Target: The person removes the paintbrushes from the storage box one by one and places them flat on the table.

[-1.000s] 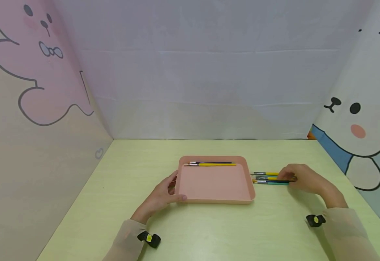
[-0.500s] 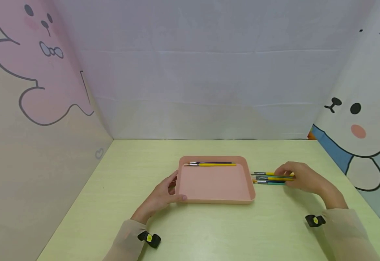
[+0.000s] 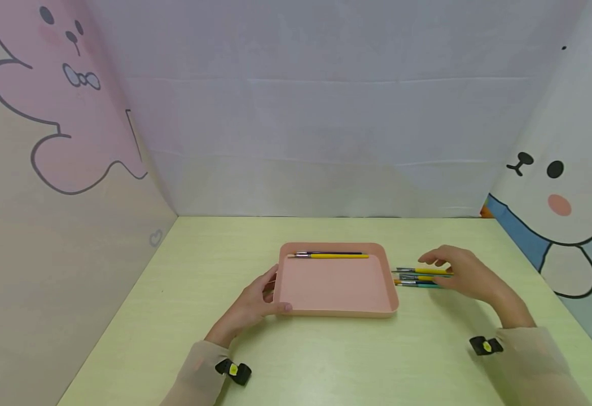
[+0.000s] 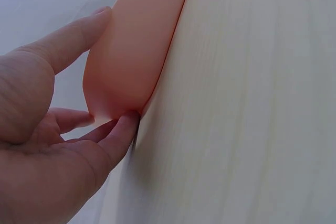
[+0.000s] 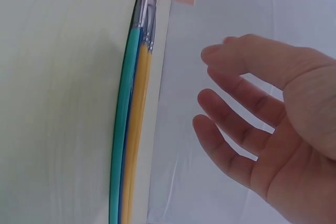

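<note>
A pink rectangular tray (image 3: 335, 290) lies mid-table. My left hand (image 3: 251, 304) holds its front left corner; in the left wrist view the thumb is at the rim and the fingers are at the tray's end wall. Inside, along the far wall, lie a yellow paintbrush (image 3: 336, 256) and a dark one just behind it. Right of the tray is a bundle of paintbrushes with yellow (image 5: 137, 98), teal (image 5: 123, 103) and dark blue handles, bristles towards the tray. Over their handle ends hovers my right hand (image 3: 468, 273), fingers loosely bent and apart from the brushes in the right wrist view.
The pale wood-grain table (image 3: 326, 361) meets a plain light backdrop (image 3: 326, 141) at its far edge. Side panels with cartoon animals stand left and right. A black band with a small camera (image 3: 233, 371) sits on each wrist.
My right hand has let go of the paintbrush bundle, its fingers opening and lifting up and slightly left. The left hand and the tray have stayed put.
</note>
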The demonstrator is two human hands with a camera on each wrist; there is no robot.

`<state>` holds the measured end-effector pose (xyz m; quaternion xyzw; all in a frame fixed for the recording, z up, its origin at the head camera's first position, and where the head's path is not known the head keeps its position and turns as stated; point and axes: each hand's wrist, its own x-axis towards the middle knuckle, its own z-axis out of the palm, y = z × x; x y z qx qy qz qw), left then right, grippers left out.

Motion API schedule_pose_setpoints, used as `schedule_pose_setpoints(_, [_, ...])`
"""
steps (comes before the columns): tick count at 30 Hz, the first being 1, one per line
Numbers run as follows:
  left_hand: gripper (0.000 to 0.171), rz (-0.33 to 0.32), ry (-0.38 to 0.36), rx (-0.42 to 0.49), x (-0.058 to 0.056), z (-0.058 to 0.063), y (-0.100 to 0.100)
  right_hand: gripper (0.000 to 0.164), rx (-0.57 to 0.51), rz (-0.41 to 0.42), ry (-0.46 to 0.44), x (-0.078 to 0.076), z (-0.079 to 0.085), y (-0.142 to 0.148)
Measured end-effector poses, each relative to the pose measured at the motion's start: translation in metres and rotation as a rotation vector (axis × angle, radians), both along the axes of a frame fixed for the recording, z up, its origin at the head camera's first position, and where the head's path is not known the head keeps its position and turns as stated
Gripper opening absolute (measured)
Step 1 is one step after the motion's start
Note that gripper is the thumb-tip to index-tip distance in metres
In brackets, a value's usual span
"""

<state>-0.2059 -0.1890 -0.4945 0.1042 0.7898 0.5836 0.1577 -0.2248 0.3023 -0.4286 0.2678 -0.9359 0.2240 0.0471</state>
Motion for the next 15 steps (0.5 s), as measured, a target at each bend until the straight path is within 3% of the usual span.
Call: schedule_pose_setpoints(15, [0.110, 0.003, 0.001, -0.007, -0.001, -0.003, -0.001, 0.049, -0.077, 0.052, 0.048, 0.003, -0.006, -0.028])
